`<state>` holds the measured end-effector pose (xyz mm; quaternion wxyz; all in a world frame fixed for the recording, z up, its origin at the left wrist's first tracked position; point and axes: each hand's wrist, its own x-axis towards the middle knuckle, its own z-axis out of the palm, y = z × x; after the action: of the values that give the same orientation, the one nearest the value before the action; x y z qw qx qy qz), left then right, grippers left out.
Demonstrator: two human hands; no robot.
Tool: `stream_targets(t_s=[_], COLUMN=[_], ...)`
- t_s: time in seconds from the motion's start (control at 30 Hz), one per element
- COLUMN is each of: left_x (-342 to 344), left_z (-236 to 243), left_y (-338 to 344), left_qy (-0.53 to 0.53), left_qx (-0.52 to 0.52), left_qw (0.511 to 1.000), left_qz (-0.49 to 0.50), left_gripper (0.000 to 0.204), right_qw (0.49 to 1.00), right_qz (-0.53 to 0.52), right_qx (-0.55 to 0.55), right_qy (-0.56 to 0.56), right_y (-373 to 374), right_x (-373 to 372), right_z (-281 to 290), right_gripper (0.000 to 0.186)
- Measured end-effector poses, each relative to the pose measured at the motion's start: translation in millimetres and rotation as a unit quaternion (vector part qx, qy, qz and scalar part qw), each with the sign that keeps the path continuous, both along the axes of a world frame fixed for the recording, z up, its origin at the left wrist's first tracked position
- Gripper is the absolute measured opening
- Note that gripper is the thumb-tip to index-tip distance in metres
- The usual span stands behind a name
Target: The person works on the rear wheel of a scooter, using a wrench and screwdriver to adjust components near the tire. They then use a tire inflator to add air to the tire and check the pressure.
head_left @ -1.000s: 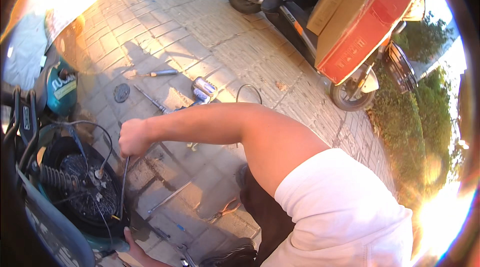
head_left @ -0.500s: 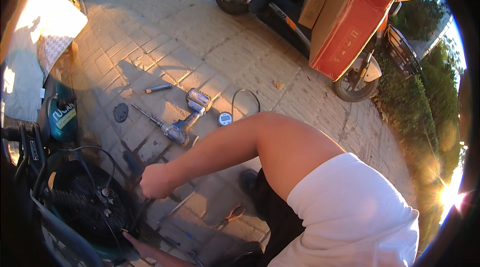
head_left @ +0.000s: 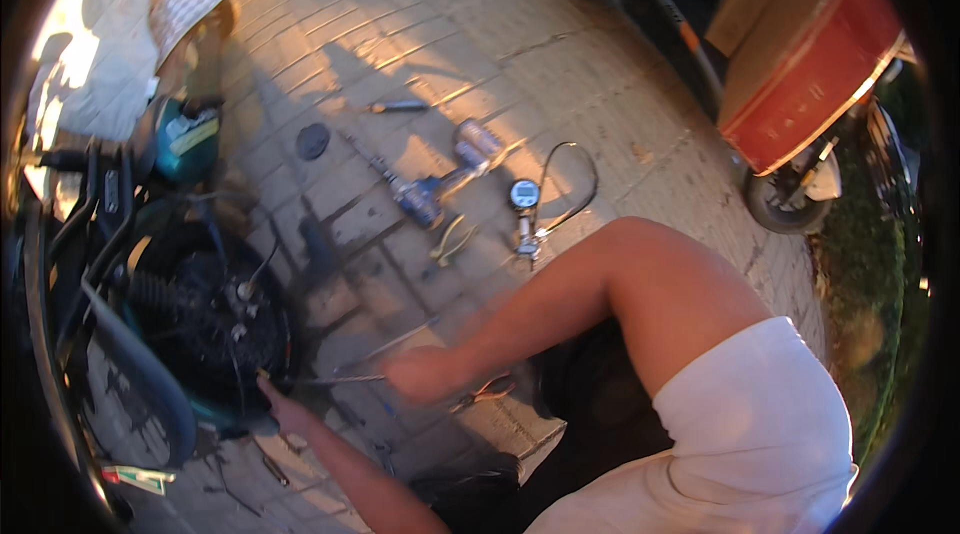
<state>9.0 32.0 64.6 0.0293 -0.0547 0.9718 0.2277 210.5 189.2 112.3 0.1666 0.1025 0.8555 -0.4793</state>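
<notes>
A black scooter wheel (head_left: 205, 324) stands at the left with its tyre toward me. My left hand (head_left: 285, 411) is at the tyre's lower right edge, fingers against it; a small yellowish spot shows by the fingertips, too small to name. To its right, my right hand (head_left: 425, 374) is closed and blurred. From it a thin, long, grey rod-like piece (head_left: 345, 379) runs left toward the tyre; whether it is stiff or a cord I cannot tell. Just beyond the right hand lie orange-handled pliers (head_left: 487, 392) on the paving.
Farther out lie a blue cordless drill (head_left: 420, 196) with a long bit, yellow-handled pliers (head_left: 455, 242), a pressure gauge (head_left: 524, 196) with hose, a black-handled tool (head_left: 398, 107) and a dark round disc (head_left: 313, 142). Another scooter with a red box (head_left: 815, 59) stands at the far right.
My right hand has pulled away from the tyre toward the right, and the thin rod-like piece now shows between them. My left hand stays at the tyre. The whole view has shifted.
</notes>
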Motion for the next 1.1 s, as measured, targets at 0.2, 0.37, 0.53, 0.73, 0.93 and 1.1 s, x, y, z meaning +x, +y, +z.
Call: stream_targets(t_s=[0.2, 0.37, 0.53, 0.73, 0.93, 1.1], left_x=[-14, -13, -6, -14, -13, -9], left_z=[-36, -39, -44, -54, -46, -37], left_y=[-7, -3, -10, -16, -9, -7], left_qy=[0.178, 0.178, 0.201, 0.154, 0.167, 0.184], left_qx=[0.221, 0.227, 0.327, 0.429, 0.386, 0.442], left_qw=[0.954, 0.951, 0.923, 0.890, 0.907, 0.878], left_qz=[0.093, 0.116, 0.029, 0.014, 0.015, 0.021], left_gripper=[0.084, 0.081, 0.083, 0.076, 0.077, 0.066], right_qw=[0.980, 0.963, 0.981, 0.983, 0.973, 0.974], right_qz=[-0.080, -0.093, 0.051, 0.158, -0.144, -0.161], right_qx=[-0.094, -0.085, -0.053, -0.016, -0.049, -0.053], right_qy=[-0.157, -0.238, -0.181, -0.094, 0.174, 0.148], right_y=[-77, -78, -89, -67, -43, -60], right_x=[86, 123, 118, 49, -123, -184], right_z=[-17, -73, -104, -87, -39, -15], right_gripper=[0.034, 0.034, 0.031, 0.030, 0.026, 0.026])
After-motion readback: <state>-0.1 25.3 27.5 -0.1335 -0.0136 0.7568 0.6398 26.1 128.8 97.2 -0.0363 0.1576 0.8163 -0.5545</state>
